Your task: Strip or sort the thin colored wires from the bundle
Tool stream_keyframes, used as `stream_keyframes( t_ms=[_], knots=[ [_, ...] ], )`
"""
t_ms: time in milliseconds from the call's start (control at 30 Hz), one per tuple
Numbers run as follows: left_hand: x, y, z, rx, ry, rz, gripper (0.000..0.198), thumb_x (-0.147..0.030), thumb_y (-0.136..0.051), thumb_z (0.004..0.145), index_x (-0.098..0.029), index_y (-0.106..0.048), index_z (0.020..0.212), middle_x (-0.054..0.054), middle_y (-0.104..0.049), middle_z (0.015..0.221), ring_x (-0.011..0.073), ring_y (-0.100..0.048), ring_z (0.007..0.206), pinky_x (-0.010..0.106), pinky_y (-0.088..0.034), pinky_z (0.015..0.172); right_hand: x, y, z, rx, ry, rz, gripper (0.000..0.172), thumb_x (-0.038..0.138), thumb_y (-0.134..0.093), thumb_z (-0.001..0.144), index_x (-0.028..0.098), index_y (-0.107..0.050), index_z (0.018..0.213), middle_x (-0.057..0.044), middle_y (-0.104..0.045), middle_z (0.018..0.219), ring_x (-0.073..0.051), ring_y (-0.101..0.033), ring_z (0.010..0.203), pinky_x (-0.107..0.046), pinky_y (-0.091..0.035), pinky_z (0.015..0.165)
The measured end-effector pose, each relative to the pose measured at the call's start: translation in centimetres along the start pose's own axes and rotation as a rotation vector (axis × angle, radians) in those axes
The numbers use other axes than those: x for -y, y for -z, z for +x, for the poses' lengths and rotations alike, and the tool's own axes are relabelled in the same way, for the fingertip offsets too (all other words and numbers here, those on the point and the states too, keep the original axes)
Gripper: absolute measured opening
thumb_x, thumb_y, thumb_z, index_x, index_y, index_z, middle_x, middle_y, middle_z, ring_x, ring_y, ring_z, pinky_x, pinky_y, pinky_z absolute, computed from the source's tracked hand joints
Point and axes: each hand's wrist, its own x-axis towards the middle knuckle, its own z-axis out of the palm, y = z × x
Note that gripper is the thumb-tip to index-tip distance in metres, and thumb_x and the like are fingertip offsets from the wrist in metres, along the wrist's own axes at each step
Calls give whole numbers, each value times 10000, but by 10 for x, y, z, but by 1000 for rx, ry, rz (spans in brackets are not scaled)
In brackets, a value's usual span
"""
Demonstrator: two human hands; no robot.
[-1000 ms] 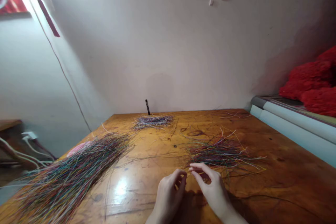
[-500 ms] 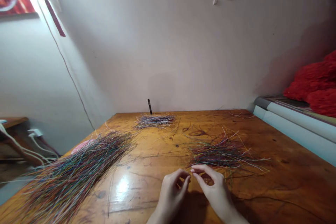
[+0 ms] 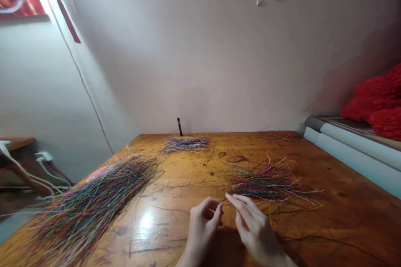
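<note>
Both of my hands rest low on a glossy wooden table [image 3: 194, 175]. My left hand [image 3: 202, 229] is curled, thumb and fingers pinched together on something too thin to make out. My right hand [image 3: 255, 227] lies beside it, fingers stretched forward and close together, their tips at the near edge of a loose pile of thin multicoloured strands [image 3: 266, 181]. A much larger heap of the same coloured strands [image 3: 90, 200] spreads over the table's left side. A small tidy bundle of strands [image 3: 184, 143] lies at the far edge by the wall.
A short black stick [image 3: 179, 126] stands at the wall behind the small bundle. A pale cabinet [image 3: 354, 150] with red fluffy material [image 3: 379, 104] on top adjoins the table on the right. White cables [image 3: 28, 171] hang at the left. Something pink [image 3: 98, 172] peeks from under the large heap.
My right hand's fingers have straightened from a pinch and reach toward the near pile. My left hand stays curled. The view has shifted slightly.
</note>
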Motion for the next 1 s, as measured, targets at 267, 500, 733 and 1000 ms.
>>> stream_keyframes(
  t_ms=[267,500,733,1000],
  knots=[
    [0,2,2,-62,49,-105,220,-366,-586,757,-147,-586,739,6,-610,602,101,-567,459,159,-409,399,3,-4,-3,61,-5,-36,629,-20,-302,763,199,-300,1353,-46,-478,1284,-178,-416,1205,-330,-438,970],
    [-1,3,3,-18,50,-154,247,-390,-583,756,-144,-579,739,11,-611,607,104,-563,472,162,-397,400,7,-7,-2,128,-121,-1,649,21,-314,791,194,-160,1398,-58,-357,1382,-178,-340,1260,-354,-372,1019],
    [-3,3,3,34,-5,-127,259,-391,-576,761,-136,-609,734,17,-610,602,108,-555,503,180,-441,463,16,-7,-1,188,-226,200,778,24,-350,748,232,8,1407,-57,-326,1403,-185,-332,1264,-404,-361,1004],
    [2,4,3,89,-86,-17,231,-348,-548,791,-135,-619,739,29,-613,617,121,-573,556,188,-468,522,13,-2,2,107,-249,340,733,31,-362,770,235,-45,1399,-61,-428,1341,-168,-375,1240,-404,-359,1005]
  ],
)
